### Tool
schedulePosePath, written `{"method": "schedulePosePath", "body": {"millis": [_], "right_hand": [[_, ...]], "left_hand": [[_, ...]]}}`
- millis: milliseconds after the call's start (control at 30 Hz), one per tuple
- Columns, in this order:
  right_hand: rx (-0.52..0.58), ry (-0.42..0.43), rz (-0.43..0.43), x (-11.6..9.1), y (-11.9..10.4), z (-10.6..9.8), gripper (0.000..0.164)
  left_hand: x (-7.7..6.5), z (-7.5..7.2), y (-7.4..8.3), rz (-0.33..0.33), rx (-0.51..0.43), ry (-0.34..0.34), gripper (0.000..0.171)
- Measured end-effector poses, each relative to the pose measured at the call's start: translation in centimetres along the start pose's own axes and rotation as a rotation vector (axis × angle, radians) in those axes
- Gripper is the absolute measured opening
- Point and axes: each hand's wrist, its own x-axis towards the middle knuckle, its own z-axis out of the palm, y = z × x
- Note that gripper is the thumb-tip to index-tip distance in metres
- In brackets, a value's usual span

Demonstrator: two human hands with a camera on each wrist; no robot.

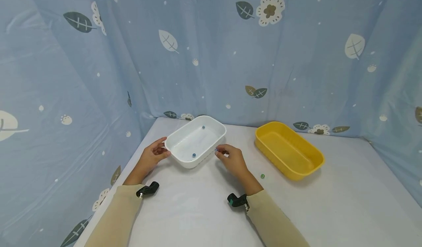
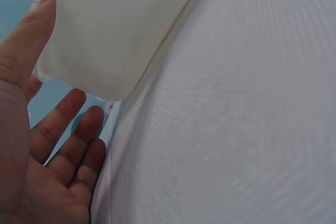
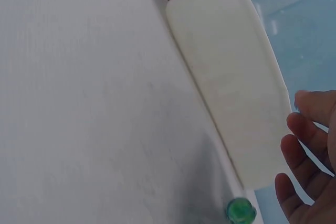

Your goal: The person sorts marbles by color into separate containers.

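My left hand (image 1: 152, 157) grips the left end of a white plastic basin (image 1: 175, 137), thumb on the near side by the rim. In the left wrist view its other fingers spread beneath the basin's end. My right hand (image 1: 232, 160) pinches a small blue marble (image 1: 216, 150) between thumb and fingertips, beside the basin's right wall. Most of that marble is hidden by the fingers. Inside the basin lie two blue marbles, a far marble (image 1: 203, 127) and a near marble (image 1: 193, 155). On the table, a green marble (image 1: 262, 176) sits to the right of my right hand.
A yellow plastic basin (image 1: 287, 148) stands on the right of the white-covered table (image 1: 197, 210). Blue patterned curtains (image 1: 211, 56) hang behind the table and at both sides. Each wrist carries a small black camera.
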Motion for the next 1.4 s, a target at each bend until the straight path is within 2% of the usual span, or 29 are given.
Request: {"method": "schedulePosePath", "body": {"millis": [600, 1400], "right_hand": [[0.044, -0.067, -0.015, 0.3, -3.0, 2.4, 0.021], [0.019, -0.12, -0.046, 0.2, -4.7, 4.1, 0.021]], "left_hand": [[0.2, 0.0, -0.5, 0.05, -0.033, -0.013, 0.072], [0.3, 0.0, -0.4, 0.039, -0.04, -0.016, 0.073]]}}
